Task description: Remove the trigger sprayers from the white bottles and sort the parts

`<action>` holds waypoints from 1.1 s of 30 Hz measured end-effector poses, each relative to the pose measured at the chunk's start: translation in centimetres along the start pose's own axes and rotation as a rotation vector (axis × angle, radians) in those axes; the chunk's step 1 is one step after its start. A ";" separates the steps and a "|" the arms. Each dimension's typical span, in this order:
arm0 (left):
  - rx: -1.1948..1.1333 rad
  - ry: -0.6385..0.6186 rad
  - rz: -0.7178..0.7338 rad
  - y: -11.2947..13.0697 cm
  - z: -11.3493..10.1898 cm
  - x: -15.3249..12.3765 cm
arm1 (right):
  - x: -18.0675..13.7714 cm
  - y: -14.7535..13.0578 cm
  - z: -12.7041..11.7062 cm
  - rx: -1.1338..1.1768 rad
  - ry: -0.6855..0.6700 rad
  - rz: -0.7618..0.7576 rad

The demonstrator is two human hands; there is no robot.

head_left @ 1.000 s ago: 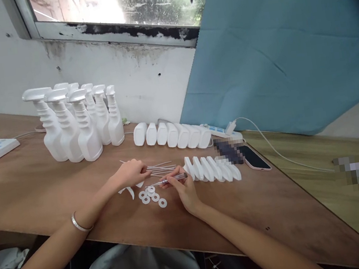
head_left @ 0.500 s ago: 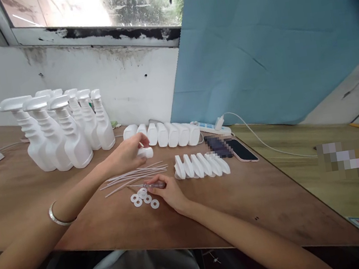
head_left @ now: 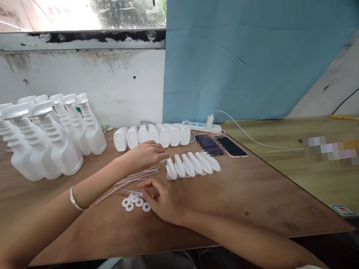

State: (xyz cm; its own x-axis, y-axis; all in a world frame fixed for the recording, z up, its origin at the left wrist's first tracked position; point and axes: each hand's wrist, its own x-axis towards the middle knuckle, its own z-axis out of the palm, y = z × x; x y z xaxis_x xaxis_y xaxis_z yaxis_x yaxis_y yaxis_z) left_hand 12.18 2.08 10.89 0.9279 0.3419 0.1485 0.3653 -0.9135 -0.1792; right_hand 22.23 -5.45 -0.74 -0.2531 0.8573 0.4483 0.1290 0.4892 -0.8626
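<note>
My left hand (head_left: 148, 153) stretches across the table, fingers extended, their tips at the leftmost of the white trigger-head pieces (head_left: 188, 165), which stand in a row. No object shows in it. My right hand (head_left: 163, 199) is closed in a pinch around the handle of a thin-shafted screwdriver (head_left: 125, 189); most of the handle is hidden by the fingers. Under its tip side lie several white ring washers (head_left: 129, 207). Thin white tubes (head_left: 138, 176) lie loose just beyond, partly covered by my left forearm.
White spray bottles (head_left: 64, 150) stand grouped at the left. White bottles (head_left: 164, 135) lie in a row along the wall. Phones (head_left: 233, 146), a power strip (head_left: 201, 126) and a white cable (head_left: 250, 140) are at the right, near the wooden table's (head_left: 224, 217) right edge.
My left hand has moved right, from beside the lying bottles to the trigger-head row; the white piece it held no longer shows. My right hand stays by the washers. The view has shifted right.
</note>
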 end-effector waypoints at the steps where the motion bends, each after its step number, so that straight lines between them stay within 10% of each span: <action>1: 0.020 0.017 0.010 0.4 -0.3 -0.2 | -0.1 -0.6 -0.4 -0.087 0.051 -0.123; 6: 0.128 0.091 -0.026 2.8 -1.4 -1.7 | 0.0 -3.4 -2.6 -0.497 0.370 -0.591; 18: 0.172 0.349 0.309 11.3 0.0 -2.8 | -9.0 -4.4 -6.9 -1.035 0.344 -0.681; 24: 0.063 0.495 0.301 13.6 3.0 -2.0 | -11.2 -5.4 -10.2 -0.813 0.533 -0.113; 28: -0.039 0.294 0.209 14.2 5.5 -3.5 | -12.0 -3.6 -13.2 -0.807 0.827 0.196; 33: -0.233 -0.003 0.088 13.8 7.6 -5.3 | -12.1 -1.1 -15.5 -0.869 0.748 0.356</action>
State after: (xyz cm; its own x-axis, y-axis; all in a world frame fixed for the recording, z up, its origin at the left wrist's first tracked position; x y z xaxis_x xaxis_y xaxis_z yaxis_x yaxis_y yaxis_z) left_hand 12.88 -10.67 0.21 0.9556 0.2593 0.1396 0.2565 -0.9658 0.0379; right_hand 39.98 -13.89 -1.56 0.5105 0.7065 0.4901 0.7555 -0.0963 -0.6481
